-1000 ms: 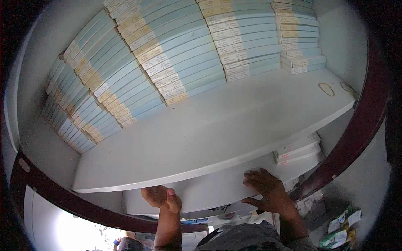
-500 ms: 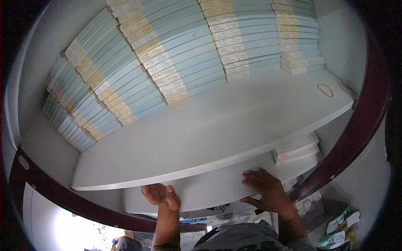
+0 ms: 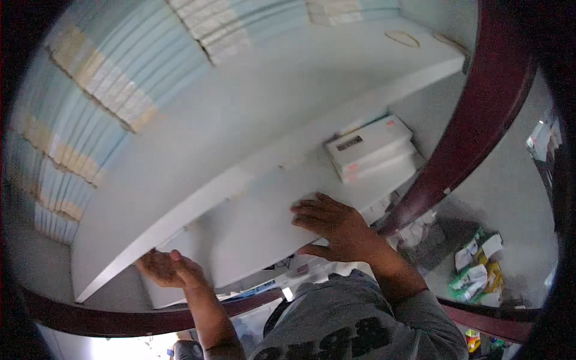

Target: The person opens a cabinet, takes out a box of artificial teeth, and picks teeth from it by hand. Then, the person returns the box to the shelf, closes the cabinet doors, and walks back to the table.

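Note:
My left hand (image 3: 167,268) is palm up at the left, against the front edge of the upper white shelf (image 3: 252,114). Its thumb stands apart, and the fingertips partly disappear under that edge. Over the lower white shelf (image 3: 252,216), my right hand (image 3: 332,225) spreads its fingers with nothing in them; whether it touches the surface I cannot tell. Beyond it, towards the right end of the lower shelf, lies a small stack of flat white boxes (image 3: 375,147) with reddish marks.
Rows of stacked pale blue boxes (image 3: 120,90) with whitish and yellowish labels fill the back of the upper shelf, blurred now. A rubber band (image 3: 402,39) lies near its right end. A dark red frame (image 3: 462,138) curves along the right. Green, white and yellow packaging (image 3: 480,267) sits lower right.
The view has swung down and to the right, so more of the lower shelf and its white boxes shows. Both hands appear farther left in the picture and remain unclosed.

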Motion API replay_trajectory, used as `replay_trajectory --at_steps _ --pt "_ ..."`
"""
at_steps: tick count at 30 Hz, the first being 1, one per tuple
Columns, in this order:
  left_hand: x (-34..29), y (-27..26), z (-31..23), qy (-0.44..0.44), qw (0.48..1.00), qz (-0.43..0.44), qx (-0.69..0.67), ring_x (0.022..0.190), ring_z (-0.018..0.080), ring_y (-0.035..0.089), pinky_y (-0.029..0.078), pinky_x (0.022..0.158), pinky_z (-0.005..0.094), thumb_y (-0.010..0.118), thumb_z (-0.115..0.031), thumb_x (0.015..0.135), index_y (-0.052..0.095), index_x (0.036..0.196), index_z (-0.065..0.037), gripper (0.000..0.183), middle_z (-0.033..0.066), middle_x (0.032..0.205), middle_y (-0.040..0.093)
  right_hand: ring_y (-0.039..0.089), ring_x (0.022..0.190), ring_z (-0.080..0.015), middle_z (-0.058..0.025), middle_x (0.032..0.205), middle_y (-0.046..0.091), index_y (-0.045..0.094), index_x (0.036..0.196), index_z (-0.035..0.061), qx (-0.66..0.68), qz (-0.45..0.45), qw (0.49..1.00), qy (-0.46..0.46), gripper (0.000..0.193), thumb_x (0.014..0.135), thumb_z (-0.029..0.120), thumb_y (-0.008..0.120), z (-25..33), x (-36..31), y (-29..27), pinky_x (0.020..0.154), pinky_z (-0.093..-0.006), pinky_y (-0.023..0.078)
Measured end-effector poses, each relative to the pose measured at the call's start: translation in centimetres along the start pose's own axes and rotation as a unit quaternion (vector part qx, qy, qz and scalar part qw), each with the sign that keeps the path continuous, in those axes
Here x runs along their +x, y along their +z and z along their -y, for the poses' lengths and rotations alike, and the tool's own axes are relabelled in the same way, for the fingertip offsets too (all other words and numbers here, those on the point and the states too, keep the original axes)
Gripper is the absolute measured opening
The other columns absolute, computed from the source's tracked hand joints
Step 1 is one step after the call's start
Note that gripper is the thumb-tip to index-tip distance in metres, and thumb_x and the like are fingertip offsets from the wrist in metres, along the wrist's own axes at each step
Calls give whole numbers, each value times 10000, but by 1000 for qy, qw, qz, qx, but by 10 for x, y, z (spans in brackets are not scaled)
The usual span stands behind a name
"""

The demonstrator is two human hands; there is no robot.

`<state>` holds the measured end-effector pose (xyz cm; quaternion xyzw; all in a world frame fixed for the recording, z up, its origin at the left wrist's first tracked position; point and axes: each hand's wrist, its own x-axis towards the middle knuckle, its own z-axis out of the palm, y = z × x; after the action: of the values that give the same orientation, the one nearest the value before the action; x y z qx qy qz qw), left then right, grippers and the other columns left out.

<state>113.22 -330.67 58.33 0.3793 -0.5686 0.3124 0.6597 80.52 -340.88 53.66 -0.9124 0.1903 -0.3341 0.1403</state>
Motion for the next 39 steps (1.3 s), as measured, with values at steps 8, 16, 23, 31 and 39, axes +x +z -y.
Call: replay_trajectory --at_steps 8,16,23,31,39 --pt "7 6 -25 1 997 64 46 1248 368 512 512 910 527 649 -317 943 392 1390 25 618 260 1383 476 489 1292 -317 -154 1333 551 606 1165 30 10 -9 1000 -16 534 860 463 666 -3 -7 4 1141 -482 338" --pt "-45 9 -78 -127 978 148 77 1255 374 514 531 865 481 624 -398 960 432 1317 12 577 240 1362 503 471 1321 -305 -148 1379 529 593 1204 47 5 5 1000 -17 525 903 476 623 -2 -10 7 1159 -493 312" --pt "-47 18 -82 -115 963 226 87 1229 352 532 536 860 436 596 -283 968 446 1349 34 518 239 1353 516 492 1295 -313 -149 1344 553 593 1217 43 21 -10 999 -26 528 892 456 641 -4 -12 9 1137 -498 341" --pt "-11 39 -102 12 936 337 104 1112 401 600 465 974 495 611 -95 866 652 1059 36 238 232 1154 656 682 890 -295 -144 1000 681 662 1041 35 165 -258 952 1 235 867 192 682 11 -50 -45 815 -415 549" --pt "43 232 -98 220 910 344 77 1163 346 586 431 995 490 706 -127 816 664 1197 -117 384 136 1285 622 692 777 -165 -96 876 716 668 993 -47 188 -428 866 177 190 874 99 688 -72 40 -92 695 -279 543"
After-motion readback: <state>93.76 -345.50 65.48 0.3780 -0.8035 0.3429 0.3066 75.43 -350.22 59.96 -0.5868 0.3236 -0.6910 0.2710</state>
